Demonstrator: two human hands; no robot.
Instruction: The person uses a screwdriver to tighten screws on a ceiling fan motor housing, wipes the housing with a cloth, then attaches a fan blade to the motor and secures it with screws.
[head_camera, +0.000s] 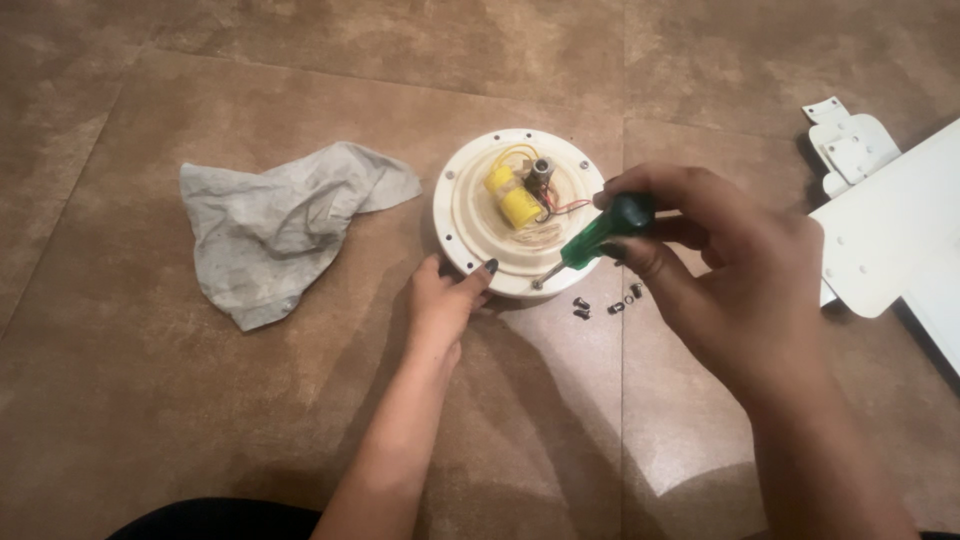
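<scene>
A round white motor housing (470, 215) lies on the brown tiled floor, with a yellow capacitor (513, 200), thin wires and a metal shaft at its middle. My left hand (445, 300) rests on the floor against the housing's near rim, one finger touching its edge. My right hand (700, 265) grips a green-handled screwdriver (600, 232), and its tip meets the housing's near rim. Several small dark screws (605, 302) lie loose on the floor just under the right hand.
A crumpled grey cloth (275, 230) lies left of the housing. White flat blades with a metal bracket (880, 210) lie at the right edge. Tile seams run across the floor.
</scene>
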